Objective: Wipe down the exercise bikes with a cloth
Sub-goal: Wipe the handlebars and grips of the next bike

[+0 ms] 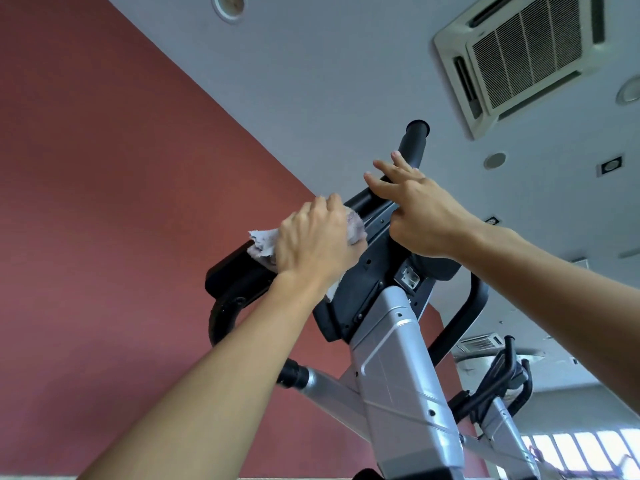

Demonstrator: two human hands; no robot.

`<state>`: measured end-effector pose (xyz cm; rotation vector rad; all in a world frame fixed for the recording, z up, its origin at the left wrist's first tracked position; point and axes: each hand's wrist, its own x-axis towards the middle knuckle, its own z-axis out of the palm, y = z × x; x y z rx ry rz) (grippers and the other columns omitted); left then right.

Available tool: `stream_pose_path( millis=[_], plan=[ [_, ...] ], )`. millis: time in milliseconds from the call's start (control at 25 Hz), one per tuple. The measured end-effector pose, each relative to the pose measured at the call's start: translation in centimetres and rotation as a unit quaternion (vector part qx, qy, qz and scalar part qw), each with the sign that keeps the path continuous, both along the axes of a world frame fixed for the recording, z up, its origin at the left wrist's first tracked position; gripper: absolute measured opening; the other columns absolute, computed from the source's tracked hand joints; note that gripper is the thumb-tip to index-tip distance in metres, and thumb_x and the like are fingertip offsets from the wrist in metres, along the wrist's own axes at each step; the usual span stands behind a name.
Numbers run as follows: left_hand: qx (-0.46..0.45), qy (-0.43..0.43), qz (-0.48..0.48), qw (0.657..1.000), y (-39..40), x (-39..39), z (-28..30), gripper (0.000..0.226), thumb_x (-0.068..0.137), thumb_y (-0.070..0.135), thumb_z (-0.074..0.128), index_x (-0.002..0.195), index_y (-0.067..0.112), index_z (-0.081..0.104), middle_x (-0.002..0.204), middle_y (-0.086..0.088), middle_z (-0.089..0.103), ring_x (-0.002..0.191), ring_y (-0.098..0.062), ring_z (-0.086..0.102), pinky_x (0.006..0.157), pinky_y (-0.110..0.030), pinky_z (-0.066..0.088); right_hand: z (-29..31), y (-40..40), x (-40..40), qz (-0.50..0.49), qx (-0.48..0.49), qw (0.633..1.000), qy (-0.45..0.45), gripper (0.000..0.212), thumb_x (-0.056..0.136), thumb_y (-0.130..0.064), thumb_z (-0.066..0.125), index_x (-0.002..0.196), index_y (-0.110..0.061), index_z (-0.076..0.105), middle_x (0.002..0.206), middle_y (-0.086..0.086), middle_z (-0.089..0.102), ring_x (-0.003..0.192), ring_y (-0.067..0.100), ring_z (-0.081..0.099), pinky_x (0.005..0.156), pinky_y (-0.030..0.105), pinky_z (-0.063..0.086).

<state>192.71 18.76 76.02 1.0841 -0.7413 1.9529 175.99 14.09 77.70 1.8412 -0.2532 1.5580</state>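
Red wall [104,168]: fills the space to the left of my left hand, meeting the grey ceiling [311,64] along a slanting line.

Left hand [317,239]: mine, raised, fingers curled over a bunched cloth [263,242], pressing it against the black console [367,271] of the exercise bike [398,358]. The cloth is pale and frayed; one end sticks out to the left of my knuckles, another edge shows to their right and a corner hangs below my wrist.

Handlebar, left part [235,275]: black padded bar just below and left of my left hand, curving downward.

Silver post [401,386]: the bike's upright, directly beneath both my hands, running down to the lower edge of view.

Right hand [412,209]: mine, fingers straight and spread, resting on the top of the console; it grips nothing. It sits just beside my left hand, not touching it.

Handlebar grip [414,140]: black, upright, rising just above my right fingertips.

Air-conditioning vent [519,60]: white ceiling unit, above and right of my right hand.

Second bike [502,386]: below my right forearm, further off, only partly visible.
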Motion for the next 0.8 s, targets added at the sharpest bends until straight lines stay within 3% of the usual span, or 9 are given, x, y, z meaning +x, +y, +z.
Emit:
stream_pose_path(
  millis=[120,320,520,600,680,800],
  plan=[
    [0.033,-0.024,-0.002,0.999,-0.2,-0.8,0.8,0.056,0.089,0.06,0.061,0.12,0.014,0.056,0.108,-0.004,0.068,0.1,-0.025,0.068,0.065,-0.035,0.037,-0.3,0.1,0.8,0.029,0.006,0.999,-0.02,0.078,0.081,0.006,0.043,0.156,-0.015,0.036,0.168,0.006,0.02,0.157,0.021,-0.004,0.123,0.052,0.021],
    [-0.029,-0.047,0.012,0.998,-0.4,3.9,-1.5,0.067,0.083,0.058,0.068,0.126,0.007,0.06,0.104,-0.007,0.071,0.089,-0.026,0.069,0.068,-0.036,0.053,-1.0,0.3,1.4,0.027,0.01,0.999,-0.036,0.073,0.085,0.003,0.045,0.156,-0.013,0.036,0.168,0.008,0.02,0.157,0.024,-0.007,0.126,0.044,0.004],
    [0.011,-0.034,-0.011,0.999,-0.1,1.7,-0.5,0.063,0.089,0.063,0.061,0.126,0.012,0.057,0.112,-0.005,0.069,0.101,-0.024,0.068,0.069,-0.034,0.044,-1.3,1.1,2.9,0.038,0.017,0.997,-0.059,0.059,0.089,-0.009,0.045,0.148,-0.011,0.049,0.163,0.012,0.029,0.157,0.027,-0.005,0.125,0.045,0.004],
    [0.011,-0.054,-0.021,0.998,-0.1,3.7,-1.3,0.076,0.086,0.06,0.068,0.138,0.007,0.054,0.125,-0.01,0.068,0.113,-0.026,0.067,0.087,-0.036,0.053,-1.1,1.2,3.1,0.041,0.018,0.997,-0.065,0.063,0.085,-0.019,0.039,0.146,-0.01,0.051,0.162,0.015,0.031,0.157,0.027,-0.004,0.125,0.045,0.001],
    [-0.026,-0.066,0.0,0.997,-0.8,6.6,-2.7,0.083,0.084,0.051,0.075,0.146,0.002,0.048,0.142,-0.017,0.059,0.131,-0.03,0.058,0.11,-0.039,0.045,-1.0,1.2,3.1,0.022,0.019,0.998,-0.058,0.06,0.088,-0.016,0.041,0.148,-0.008,0.048,0.163,0.016,0.029,0.157,0.026,-0.005,0.125,0.045,-0.002],
    [-0.028,-0.056,0.003,0.998,-0.9,6.5,-2.6,0.083,0.086,0.051,0.073,0.148,0.004,0.046,0.15,-0.017,0.053,0.141,-0.029,0.049,0.121,-0.039,0.033,-1.2,1.0,3.4,-0.019,0.022,0.998,-0.049,0.062,0.093,-0.012,0.046,0.154,-0.007,0.037,0.167,0.016,0.017,0.156,0.028,-0.013,0.125,0.045,-0.005]
  ],
)
